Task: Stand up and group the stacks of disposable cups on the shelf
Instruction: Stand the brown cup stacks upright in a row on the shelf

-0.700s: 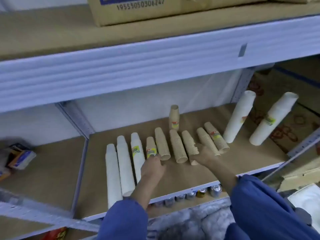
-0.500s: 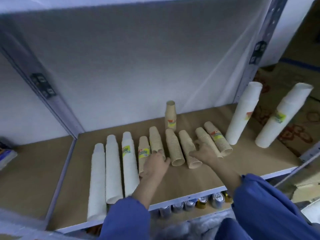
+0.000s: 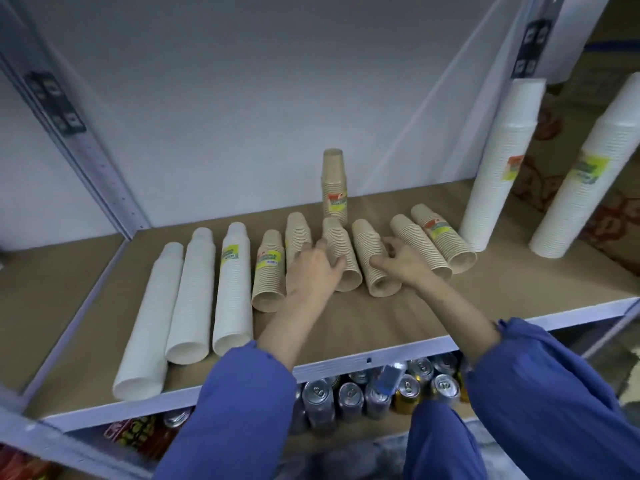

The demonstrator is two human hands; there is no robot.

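Three white cup stacks (image 3: 192, 292) lie side by side at the left of the brown shelf board (image 3: 346, 327). Right of them several brown cup stacks lie in a row, the first (image 3: 270, 271) and last (image 3: 443, 237) with yellow labels. One short brown stack (image 3: 334, 185) stands upright behind them, by the back wall. Two tall white stacks (image 3: 498, 168) (image 3: 588, 174) stand at the right, leaning. My left hand (image 3: 311, 268) rests palm down over the second brown stack (image 3: 298, 226), thumb touching the third (image 3: 343, 244). My right hand (image 3: 403, 266) rests between the fourth (image 3: 363, 237) and fifth (image 3: 408, 233), thumb on the fourth.
Grey metal posts (image 3: 86, 157) (image 3: 530, 36) frame the bay, with a white wall behind. Drink cans (image 3: 349, 396) sit on the shelf below. The white shelf edge (image 3: 381, 358) runs in front of my forearms. Patterned cardboard (image 3: 609, 220) lies at the far right.
The camera has dropped and moved closer, so the upper shelf has left the view. Both hands have slid slightly further onto the lying brown stacks. No stack has visibly moved.
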